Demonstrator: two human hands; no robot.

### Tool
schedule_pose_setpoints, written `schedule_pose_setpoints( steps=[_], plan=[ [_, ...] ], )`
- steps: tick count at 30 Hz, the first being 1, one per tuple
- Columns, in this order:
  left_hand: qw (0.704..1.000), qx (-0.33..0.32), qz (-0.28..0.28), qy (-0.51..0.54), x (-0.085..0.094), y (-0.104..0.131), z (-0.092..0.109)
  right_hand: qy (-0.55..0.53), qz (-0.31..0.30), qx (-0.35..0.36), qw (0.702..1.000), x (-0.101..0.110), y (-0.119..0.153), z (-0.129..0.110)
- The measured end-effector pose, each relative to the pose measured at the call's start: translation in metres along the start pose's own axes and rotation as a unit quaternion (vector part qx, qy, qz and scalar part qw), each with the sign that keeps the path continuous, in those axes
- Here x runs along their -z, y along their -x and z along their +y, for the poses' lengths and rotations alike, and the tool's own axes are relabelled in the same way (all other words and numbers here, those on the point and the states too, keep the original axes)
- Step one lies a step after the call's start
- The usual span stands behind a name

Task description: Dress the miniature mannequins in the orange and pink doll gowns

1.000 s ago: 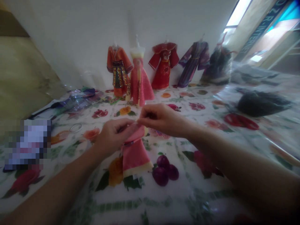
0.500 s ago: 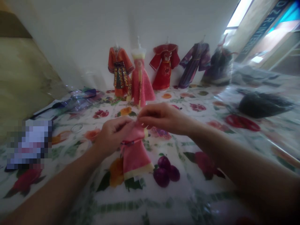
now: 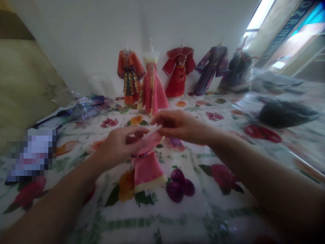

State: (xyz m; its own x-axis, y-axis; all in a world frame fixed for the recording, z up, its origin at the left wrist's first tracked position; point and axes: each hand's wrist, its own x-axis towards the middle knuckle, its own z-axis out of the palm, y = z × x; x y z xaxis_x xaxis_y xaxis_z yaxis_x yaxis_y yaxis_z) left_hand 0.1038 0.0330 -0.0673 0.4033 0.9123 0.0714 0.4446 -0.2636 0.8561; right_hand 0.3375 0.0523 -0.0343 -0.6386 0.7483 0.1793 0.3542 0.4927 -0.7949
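Note:
A small pink doll garment point(image 3: 149, 169) with a cream hem and a thin dark band at its waist lies on the flowered tablecloth. My left hand point(image 3: 120, 142) is closed on the upper left of it, thumb laid along the cloth. At the top edge, the fingers of my right hand point(image 3: 176, 125) pinch the upper right corner, where a pale strip shows. Both fingertips are partly hidden. Just beyond my hands stands a pink strapless doll dress point(image 3: 158, 91) on a small white form.
Along the wall are an orange doll robe point(image 3: 130, 69), a red doll robe point(image 3: 179, 73) and a purple doll robe point(image 3: 212, 69). A dark bundle in clear plastic point(image 3: 284, 113) and red-handled scissors point(image 3: 264, 133) lie right. At left are a blurred-out flat object point(image 3: 33, 156) and a clear ring point(image 3: 83, 138).
My right hand has shifted slightly right, drawing the garment's top edge with it. The pale strip along that edge now shows between my hands. The dresses behind have stayed put.

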Motion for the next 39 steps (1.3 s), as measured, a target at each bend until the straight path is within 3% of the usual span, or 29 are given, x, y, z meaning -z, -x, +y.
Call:
schedule_pose_setpoints(
  steps=[5, 9, 14, 23, 39],
  plan=[
    [0.997, 0.016, 0.029, -0.071, 0.013, 0.008, 0.01, 0.048, 0.004, 0.019, 0.999, -0.004, 0.001, -0.005],
    [0.995, 0.011, 0.057, -0.086, 0.013, 0.017, 0.027, 0.046, 0.002, 0.026, 0.999, -0.008, 0.003, -0.007],
    [0.998, 0.03, 0.023, -0.041, 0.003, 0.023, 0.043, 0.034, -0.001, 0.018, 0.999, -0.014, 0.004, -0.013],
    [0.998, 0.016, -0.011, 0.061, 0.001, 0.012, 0.016, 0.012, 0.011, 0.038, 0.999, -0.009, 0.004, -0.01],
    [0.992, 0.005, 0.015, 0.122, -0.009, 0.009, 0.017, -0.041, -0.003, 0.045, 0.998, -0.001, 0.002, -0.011]
  ],
)
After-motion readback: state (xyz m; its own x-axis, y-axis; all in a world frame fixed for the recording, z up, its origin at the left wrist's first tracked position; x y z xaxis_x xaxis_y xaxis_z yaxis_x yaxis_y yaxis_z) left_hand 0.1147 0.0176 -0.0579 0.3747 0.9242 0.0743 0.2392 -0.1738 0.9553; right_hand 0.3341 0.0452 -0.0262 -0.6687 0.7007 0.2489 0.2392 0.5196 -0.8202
